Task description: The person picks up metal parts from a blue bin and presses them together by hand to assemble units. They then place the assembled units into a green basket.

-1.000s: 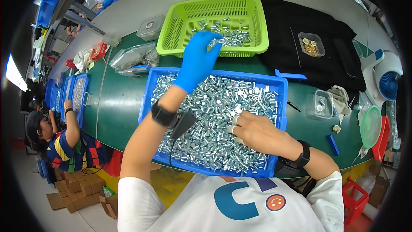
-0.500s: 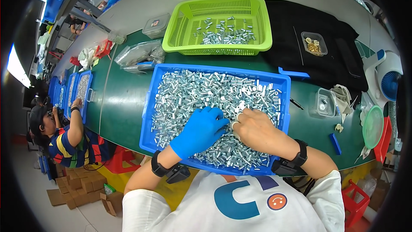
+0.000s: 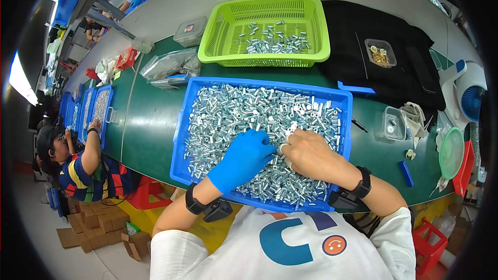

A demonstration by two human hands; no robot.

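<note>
A blue tray (image 3: 181,145) full of small silvery metal sleeves (image 3: 218,116) lies in front of me. My left hand (image 3: 243,158), in a blue glove, is over the middle of the pile with its fingers curled and thumb reaching right. Just beside it, my bare right hand (image 3: 311,154) is closed in a pinch, pale finger covers on its fingertips. Both sets of fingertips are down among the sleeves, close together. Whatever sits between the fingers is hidden or too small to make out. Each wrist wears a black strap with a device.
Beyond the tray stands a green basket (image 3: 321,46) with some sleeves inside. A black cloth (image 3: 342,26) carries a clear box of brass-coloured parts (image 3: 379,58). At right are a clear container (image 3: 390,124), a pen (image 3: 359,125) and a fan (image 3: 472,101). A co-worker (image 3: 83,171) handles trays at left.
Both hands stay in nearly the same place over the pile, with only slight finger movement. The whole view has shifted a little.
</note>
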